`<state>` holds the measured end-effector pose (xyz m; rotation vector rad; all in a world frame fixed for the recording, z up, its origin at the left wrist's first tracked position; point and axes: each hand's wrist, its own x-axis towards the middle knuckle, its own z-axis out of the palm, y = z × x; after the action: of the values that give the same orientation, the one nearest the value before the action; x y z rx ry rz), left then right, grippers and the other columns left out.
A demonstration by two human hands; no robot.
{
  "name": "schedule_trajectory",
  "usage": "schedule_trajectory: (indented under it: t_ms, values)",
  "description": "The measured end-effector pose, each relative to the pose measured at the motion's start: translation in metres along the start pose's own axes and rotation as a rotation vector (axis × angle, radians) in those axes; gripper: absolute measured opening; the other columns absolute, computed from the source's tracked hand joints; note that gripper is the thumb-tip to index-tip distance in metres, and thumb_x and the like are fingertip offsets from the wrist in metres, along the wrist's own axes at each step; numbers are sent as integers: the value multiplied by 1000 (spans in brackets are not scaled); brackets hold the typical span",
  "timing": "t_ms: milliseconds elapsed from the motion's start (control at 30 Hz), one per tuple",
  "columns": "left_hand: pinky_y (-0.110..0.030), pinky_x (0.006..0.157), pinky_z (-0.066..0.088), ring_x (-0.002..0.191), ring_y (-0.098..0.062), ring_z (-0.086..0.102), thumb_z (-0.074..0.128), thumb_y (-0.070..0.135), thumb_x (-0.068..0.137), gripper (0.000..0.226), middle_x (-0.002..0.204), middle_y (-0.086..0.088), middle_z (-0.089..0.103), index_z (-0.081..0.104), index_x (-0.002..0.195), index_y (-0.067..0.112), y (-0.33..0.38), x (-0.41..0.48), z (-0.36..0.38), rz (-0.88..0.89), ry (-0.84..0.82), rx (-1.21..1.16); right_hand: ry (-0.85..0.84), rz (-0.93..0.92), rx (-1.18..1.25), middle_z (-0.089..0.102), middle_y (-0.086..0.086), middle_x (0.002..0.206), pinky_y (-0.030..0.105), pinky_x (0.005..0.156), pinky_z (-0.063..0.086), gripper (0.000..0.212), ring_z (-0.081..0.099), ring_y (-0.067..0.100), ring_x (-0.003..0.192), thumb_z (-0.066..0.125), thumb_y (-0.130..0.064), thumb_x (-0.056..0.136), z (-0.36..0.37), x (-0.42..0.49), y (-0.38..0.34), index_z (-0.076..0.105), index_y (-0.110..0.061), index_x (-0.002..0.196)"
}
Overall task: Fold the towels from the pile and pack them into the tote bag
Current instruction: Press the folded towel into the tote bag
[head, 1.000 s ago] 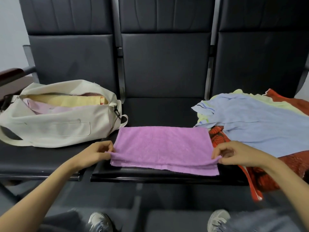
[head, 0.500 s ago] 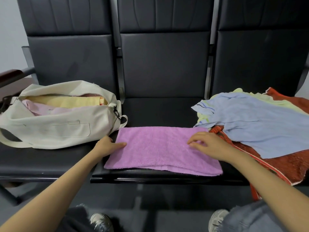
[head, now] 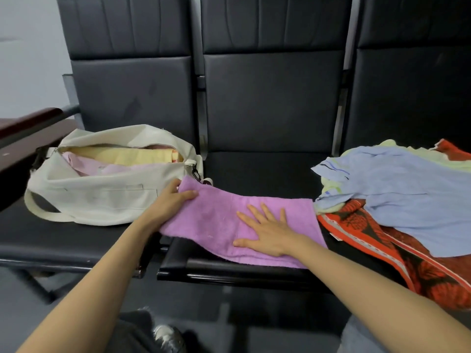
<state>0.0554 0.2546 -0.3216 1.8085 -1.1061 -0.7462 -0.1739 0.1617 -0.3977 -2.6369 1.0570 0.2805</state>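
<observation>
Purple towel (head: 224, 217) is laid across the front of the middle seat (head: 267, 169), folded to a long strip; its right part lies flat, its left end is raised off the seat and points toward 10 o'clock.

Left hand (head: 170, 202) is clamped on that raised end; thumb is seen on top of the cloth, fingers are curled beneath it; the hand is just beside the bag's near corner.

Right hand (head: 267, 230) is pressed flat on the towel, right of its middle; fingers are straight and spread apart, pointed toward 12 o'clock; nothing is gripped by it.

Bag (head: 102, 200), cream, is set on the left seat, at 9 o'clock from the towel; its top is open; a yellow towel (head: 127, 155) and a pink towel (head: 84, 163) are seen inside, folded.

Pile (head: 395, 194) is heaped on the right seat, at 3 o'clock from the towel, touching its right edge; a blue towel (head: 407, 189) is spread on top; a red towel (head: 362, 225), patterned, is found beneath it and hangs over the seat front; a pale green edge is seen at the back.

A shoe (head: 165, 337) is noted at 6 o'clock, on the floor.
</observation>
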Motion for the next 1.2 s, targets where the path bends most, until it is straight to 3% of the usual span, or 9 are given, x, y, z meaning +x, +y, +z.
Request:
schedule_trajectory:
  t_ms: [267, 367, 433, 567, 733, 833, 967, 1033, 1200]
  values:
    - [-27, 80, 55, 97, -13, 63, 56, 24, 95, 38, 111, 3, 60, 49, 132, 21, 23, 3, 9, 102, -36, -149, 50, -99, 66, -12, -7, 161, 58, 115, -10, 95, -14, 19, 148, 20, -87, 72, -6, 25, -21, -5, -42, 151]
    - [-18, 71, 53, 91, -9, 62, 50, 13, 97, 29, 101, 6, 61, 52, 124, 24, 38, 3, 34, 122, -94, -210, 136, -137, 290, 27, 0, 157, 46, 118, 18, 61, 23, 20, 144, 43, -55, 93, -14, 19, -14, 32, -31, 149]
    - [-31, 84, 54, 97, -20, 63, 47, 12, 98, 26, 104, -2, 65, 55, 119, 25, 42, 6, 52, 107, -137, -222, 232, -73, 503, 53, 2, 139, 29, 107, 36, 36, 49, 17, 128, 45, -23, 100, -22, 12, -3, 56, -19, 134]
    - [-43, 85, 52, 90, -24, 61, 45, 10, 95, 28, 106, -12, 65, 60, 110, 28, 48, 12, 89, 74, -215, -183, 369, 213, 666, 66, 3, 119, 24, 88, 46, 29, 62, 17, 102, 44, -16, 100, -36, -4, 29, 67, -12, 117]
    - [-18, 49, 39, 63, -12, 47, 40, 13, 98, 38, 83, -5, 56, 46, 136, 19, 52, 14, 130, -5, -341, -6, 313, 428, 1117, 68, 13, 101, 32, 83, 56, 26, 66, 22, 92, 45, -14, 100, -44, -16, 49, 61, -4, 118]
    - [-19, 45, 48, 60, -12, 56, 39, 17, 102, 44, 85, -4, 56, 35, 145, 15, 50, 9, 143, -96, -406, -73, 255, 476, 1198, 69, 14, 97, 31, 77, 57, 31, 68, 24, 87, 43, -22, 101, -46, -19, 51, 59, -2, 119]
    - [-33, 60, 59, 76, -25, 70, 31, 8, 102, 42, 130, -15, 53, 32, 144, 11, 48, 7, 141, -168, -517, -176, 249, 510, 1128, 66, 3, 93, 31, 74, 53, 37, 63, 18, 91, 45, -38, 99, -49, -19, 52, 60, -6, 110]
    - [-30, 58, 58, 70, -25, 70, 33, 2, 99, 39, 125, -14, 58, 39, 136, 8, 46, 7, 135, -151, -474, -110, 266, 472, 997, 58, -3, 91, 35, 82, 51, 19, 57, 17, 93, 54, -28, 96, -47, -20, 50, 52, -14, 108]
    - [-18, 44, 46, 57, -13, 61, 48, 4, 93, 25, 102, -10, 67, 59, 115, 6, 34, 15, 111, -35, -251, 113, 328, 275, 771, 49, 0, 133, 30, 87, 48, 60, 52, 14, 107, 59, -4, 88, -46, -19, 49, 42, -28, 141]
